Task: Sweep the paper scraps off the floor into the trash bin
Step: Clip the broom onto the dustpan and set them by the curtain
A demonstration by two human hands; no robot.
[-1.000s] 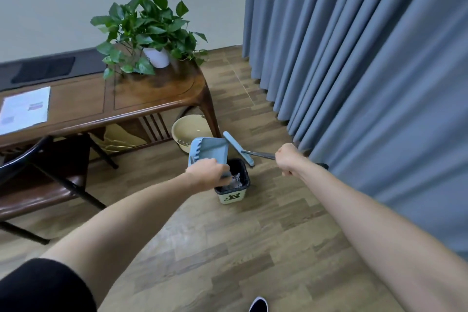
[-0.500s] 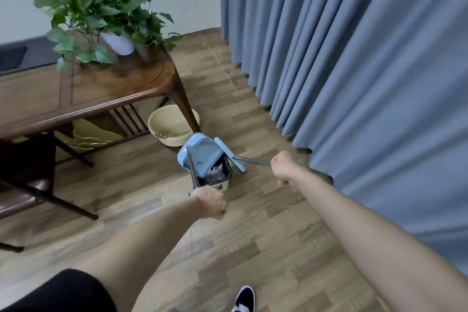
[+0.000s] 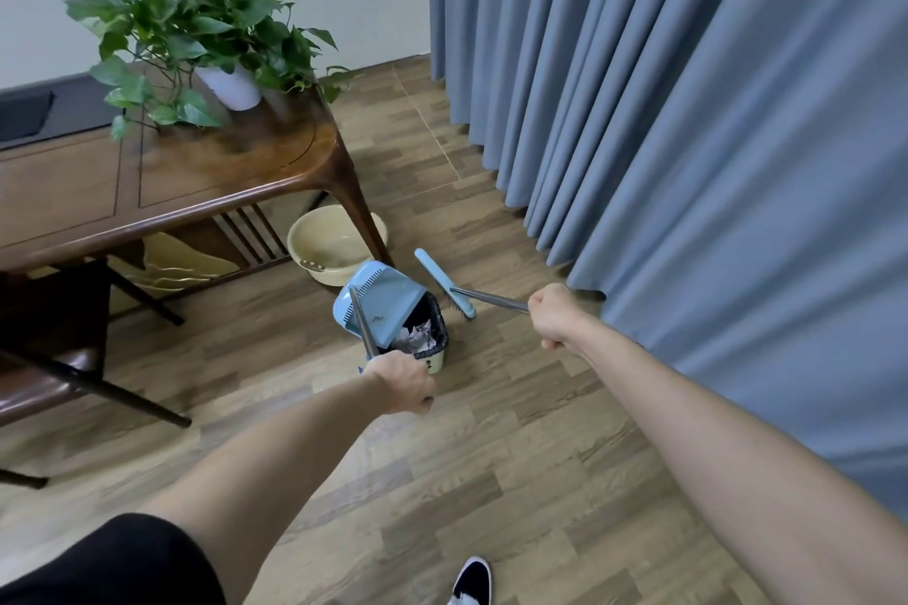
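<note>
A small pale green trash bin (image 3: 435,360) with a black liner stands on the wood floor, crumpled paper scraps (image 3: 416,337) showing inside. A light blue dustpan (image 3: 378,297) is tipped over the bin's far left rim. My left hand (image 3: 404,382) is shut on the dustpan's dark handle, just in front of the bin. My right hand (image 3: 555,313) is shut on the metal handle of a light blue broom (image 3: 443,281), whose head rests on the floor just right of the bin.
A dark wooden table (image 3: 206,172) with a potted plant (image 3: 196,30) stands to the left, its leg beside a cream basin (image 3: 330,245). Grey-blue curtains (image 3: 688,138) hang along the right. A chair (image 3: 54,359) sits at far left. My shoe (image 3: 472,579) is near the bottom edge.
My left hand has slid back along the dustpan handle toward me, and the dustpan has tilted steeper over the bin. The broom in my right hand has stayed beside the bin.
</note>
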